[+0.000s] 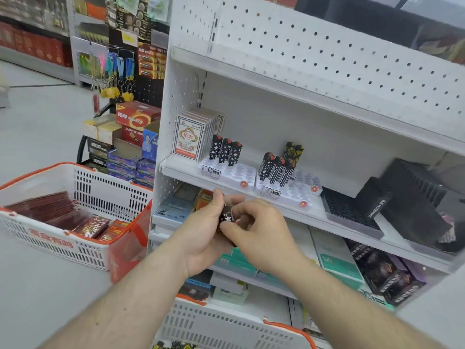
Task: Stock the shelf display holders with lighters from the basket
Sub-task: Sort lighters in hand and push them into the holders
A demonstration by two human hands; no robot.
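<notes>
- Here, you face a white shelf unit [314, 137] with pegboard backing, standing on a pale grey shop floor [37, 127].
- On the middle shelf sit two white display holders: the left holder [234, 173] carries three star-patterned lighters [225, 151] along its back row, and the right holder [294, 191] carries a small cluster of black-and-white and yellow-marked lighters [279, 167] at its back left.
- Most sockets in both holders stand open toward the shelf's front edge.
- Left of the holders stands a row of card packs [193, 133]; right of them lie a black tray [349, 215] and black boxes [412, 195].
- Your left hand [203, 235] cups a dark, star-marked lighter [227, 215], fingers curled round it, just below the shelf's front lip.
- Your right hand [261, 230] pinches the same lighter from the right, thumb and fingertips closed on it.
- A white basket with orange trim [234, 326] sits at the bottom of the view under your arms, with dark lighters just showing at its lower edge.
- A second basket [75, 217] to your left holds red packets.
- Open floor spreads left; other racks stand well apart beyond.
</notes>
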